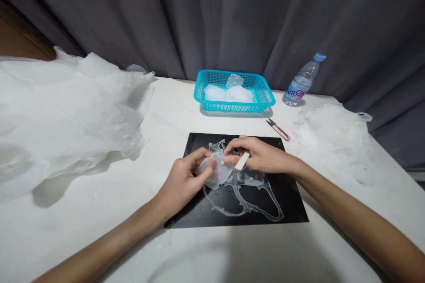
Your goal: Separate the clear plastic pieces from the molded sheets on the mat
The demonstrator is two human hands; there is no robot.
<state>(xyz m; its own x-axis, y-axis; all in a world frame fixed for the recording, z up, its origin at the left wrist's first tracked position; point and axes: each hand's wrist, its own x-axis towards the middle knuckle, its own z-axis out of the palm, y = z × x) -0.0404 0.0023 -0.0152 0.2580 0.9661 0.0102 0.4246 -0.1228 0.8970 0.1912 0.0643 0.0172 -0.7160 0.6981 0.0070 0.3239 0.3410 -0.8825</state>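
Note:
My left hand [192,174] is closed on a thin translucent plastic piece [217,179] with a rounded outline, pinched between thumb and fingers above a black mat [189,216]. At the piece's right edge, the thumb and index fingertips of my right hand [250,152] come up against it. A flat off-white stick [243,160] with a reddish tip is tucked in my right hand; its kind is unclear. Beneath both hands lies a clear plastic frame [241,201] with curved, open loops, partly hidden by the fingers.
A blue basket [234,108] behind the mat holds translucent pieces [239,93]. Pink-handled thread snips [279,129] lie right of it, near a water bottle [302,83]. Sheets of translucent plastic [66,115] heap up at left; clear scraps [335,146] pile at right. A grey curtain [219,17] hangs behind.

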